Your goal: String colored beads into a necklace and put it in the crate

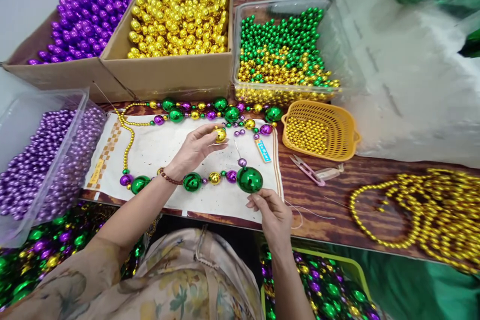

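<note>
Thumb and fingers of my left hand (pixel 200 142) hold a gold bead (pixel 220 134) above a white cloth (pixel 150 152). My right hand (pixel 273 212) pinches at the lower edge of a large green bead (pixel 249 180). A thin needle (pixel 237 149) points up out of a small purple bead (pixel 242 162) on top of that green bead; its lower end is hidden. White thread (pixel 311 213) trails beside my right hand. A bead necklace (pixel 214 178) of green, gold and purple loops around the cloth, with a blue tag (pixel 263 151) near its right side.
Cardboard boxes of purple beads (pixel 90 20) and gold beads (pixel 180 20) stand behind. Plastic tubs hold green and gold beads (pixel 281 50) and small purple beads (pixel 33 155). On the right are a yellow basket (pixel 343 132), pink-handled snips (pixel 309 171) and gold bead strands (pixel 446 215).
</note>
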`<state>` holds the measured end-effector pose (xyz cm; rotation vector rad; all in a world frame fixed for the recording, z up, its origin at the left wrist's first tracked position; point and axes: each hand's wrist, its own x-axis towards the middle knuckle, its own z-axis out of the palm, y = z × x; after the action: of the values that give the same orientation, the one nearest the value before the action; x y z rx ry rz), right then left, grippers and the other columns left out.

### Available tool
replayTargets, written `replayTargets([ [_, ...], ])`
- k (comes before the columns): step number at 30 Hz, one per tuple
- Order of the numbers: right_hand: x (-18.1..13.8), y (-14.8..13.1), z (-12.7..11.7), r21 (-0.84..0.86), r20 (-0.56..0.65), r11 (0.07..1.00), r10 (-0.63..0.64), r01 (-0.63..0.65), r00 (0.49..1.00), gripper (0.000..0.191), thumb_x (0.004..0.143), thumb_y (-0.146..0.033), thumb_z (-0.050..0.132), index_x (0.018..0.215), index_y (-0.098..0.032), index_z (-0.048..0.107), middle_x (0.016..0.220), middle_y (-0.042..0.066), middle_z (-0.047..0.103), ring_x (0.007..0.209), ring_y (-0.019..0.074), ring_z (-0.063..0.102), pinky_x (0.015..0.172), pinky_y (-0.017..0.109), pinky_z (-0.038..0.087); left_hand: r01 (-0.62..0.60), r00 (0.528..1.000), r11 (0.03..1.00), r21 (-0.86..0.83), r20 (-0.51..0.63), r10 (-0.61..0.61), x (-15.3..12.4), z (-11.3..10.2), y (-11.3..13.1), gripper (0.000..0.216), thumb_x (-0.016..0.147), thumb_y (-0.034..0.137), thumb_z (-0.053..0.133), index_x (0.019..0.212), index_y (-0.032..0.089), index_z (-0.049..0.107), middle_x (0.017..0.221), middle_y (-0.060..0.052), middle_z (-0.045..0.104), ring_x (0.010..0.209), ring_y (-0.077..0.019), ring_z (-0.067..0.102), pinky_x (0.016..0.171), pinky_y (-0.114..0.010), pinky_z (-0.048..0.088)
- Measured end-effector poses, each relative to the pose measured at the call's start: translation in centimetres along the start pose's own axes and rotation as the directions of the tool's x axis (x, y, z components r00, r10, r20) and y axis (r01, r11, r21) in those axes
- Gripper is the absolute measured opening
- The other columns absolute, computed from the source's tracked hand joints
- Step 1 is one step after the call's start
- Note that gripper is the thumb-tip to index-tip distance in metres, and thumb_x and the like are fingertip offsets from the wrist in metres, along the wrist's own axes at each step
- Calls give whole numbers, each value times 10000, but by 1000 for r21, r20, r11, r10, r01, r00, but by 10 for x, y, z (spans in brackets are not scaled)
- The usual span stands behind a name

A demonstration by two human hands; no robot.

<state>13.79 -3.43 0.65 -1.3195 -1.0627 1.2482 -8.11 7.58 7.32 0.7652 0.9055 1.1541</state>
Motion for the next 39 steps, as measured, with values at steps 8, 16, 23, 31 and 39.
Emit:
replayTargets([
  [8, -8, 2, -11, -79, -9, 996, -41, 40, 999, 182, 893, -333, 648, 790, -188, 684, 670, 4, 668, 587, 143, 620, 574, 256, 468, 141, 985, 941, -308, -51, -164, 8, 32, -9, 176, 879, 299, 720, 964, 145, 707, 1017, -86, 735, 906, -188, 723, 956, -398, 561],
  [16, -10, 0, -11, -88, -30, 996, -24, 21, 999, 188, 883, -340, 648, 781, -186, 678, 653, 4, 663, 566, 143, 612, 572, 259, 476, 147, 981, 935, -324, -74, -180, 7, 38, -11, 174, 873, 288, 729, 965, 146, 689, 990, -69, 727, 850, -182, 721, 923, -413, 570],
  [23, -9, -2, -10, -64, -56, 998, 3, -7, 998, 186, 858, -348, 665, 771, -184, 677, 656, 9, 663, 549, 141, 607, 552, 256, 488, 117, 990, 959, -257, -42, -132, 7, 40, -9, 205, 838, 298, 765, 982, 168, 697, 1001, -62, 719, 856, -177, 716, 911, -398, 555],
  [31, 1, 5, -11, 46, -93, 998, 39, -35, 995, 192, 829, -356, 692, 754, -180, 679, 622, 11, 659, 543, 137, 590, 544, 249, 471, 84, 995, 995, -58, 50, -82, 0, 55, -17, 327, 785, 240, 780, 1101, 225, 697, 1023, -44, 708, 897, -200, 719, 844, -384, 564],
  [39, 4, 24, -23, 145, -80, 988, 57, -45, 995, 200, 820, -356, 709, 734, -180, 672, 598, 6, 657, 537, 136, 585, 553, 252, 455, 104, 992, 993, -50, 82, -100, -1, 64, -32, 264, 795, 251, 769, 1049, 204, 712, 1029, -58, 717, 900, -193, 716, 895, -408, 562],
])
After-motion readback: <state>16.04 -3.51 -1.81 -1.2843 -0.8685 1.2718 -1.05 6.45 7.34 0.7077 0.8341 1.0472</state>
